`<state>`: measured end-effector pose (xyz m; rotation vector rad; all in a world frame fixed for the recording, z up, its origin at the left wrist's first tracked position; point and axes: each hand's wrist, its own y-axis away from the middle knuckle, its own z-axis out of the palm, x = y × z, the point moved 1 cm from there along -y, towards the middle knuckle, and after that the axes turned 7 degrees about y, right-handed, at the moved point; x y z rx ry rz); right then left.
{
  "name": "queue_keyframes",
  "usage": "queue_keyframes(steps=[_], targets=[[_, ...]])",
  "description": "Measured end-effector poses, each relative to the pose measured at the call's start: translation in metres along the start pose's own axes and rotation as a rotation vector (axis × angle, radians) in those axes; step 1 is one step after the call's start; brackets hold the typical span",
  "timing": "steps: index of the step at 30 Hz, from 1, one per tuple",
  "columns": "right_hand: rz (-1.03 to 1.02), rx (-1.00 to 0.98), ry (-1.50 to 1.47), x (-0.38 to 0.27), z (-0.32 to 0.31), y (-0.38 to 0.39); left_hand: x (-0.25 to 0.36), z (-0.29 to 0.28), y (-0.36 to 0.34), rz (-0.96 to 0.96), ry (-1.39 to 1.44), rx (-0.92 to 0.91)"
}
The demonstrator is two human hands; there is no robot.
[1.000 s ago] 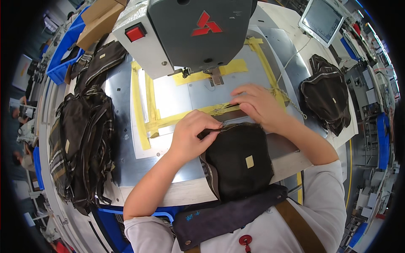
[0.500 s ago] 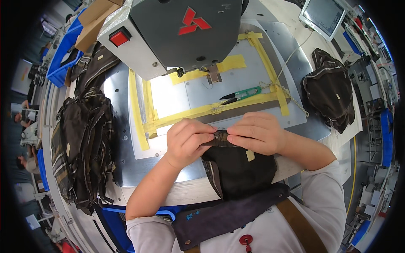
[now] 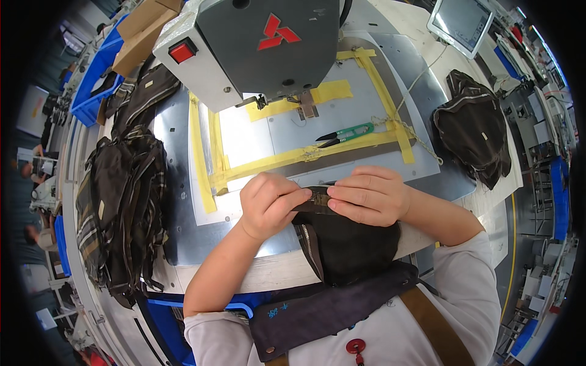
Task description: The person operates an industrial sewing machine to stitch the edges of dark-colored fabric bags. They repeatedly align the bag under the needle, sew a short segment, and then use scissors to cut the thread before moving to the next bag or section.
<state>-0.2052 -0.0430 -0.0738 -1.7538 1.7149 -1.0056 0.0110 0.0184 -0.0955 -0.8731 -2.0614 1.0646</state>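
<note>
A dark fabric piece with a metal zipper (image 3: 357, 247) hangs over the near edge of the work table, close to my body. My left hand (image 3: 268, 204) pinches the left end of its folded upper edge between thumb and fingers. Opposite it, my right hand (image 3: 372, 198) grips the same edge, its fingertips closed over the fabric. A short patterned stretch (image 3: 318, 199) of the edge shows between the two hands. What lies under the fingertips is hidden. Beyond the hands lie green-handled thread snips (image 3: 348, 135), tied to a cord.
A grey sewing machine head (image 3: 262, 49) stands over a white sheet edged with yellow tape (image 3: 268, 171). Dark zippered fabric pieces (image 3: 122, 207) are heaped at left; another dark bundle (image 3: 473, 128) lies at right. A screen (image 3: 461, 24) and a blue bin (image 3: 91, 100) stand farther back.
Both hands keep their hold, with slight shifts of the fingers. The pale tag seen earlier on the fabric below my right hand is out of sight. The whole view has shifted slightly.
</note>
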Motion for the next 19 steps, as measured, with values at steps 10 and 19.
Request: queue_keyframes(steps=[10,19], targets=[[0.603,-0.185,-0.363,0.001,-0.019,0.015,0.001,-0.004,0.005,0.032,-0.011,0.073],[1.405,-0.077,-0.772,0.008,-0.106,0.068,0.0,0.012,-0.005,-0.108,0.121,0.085]])
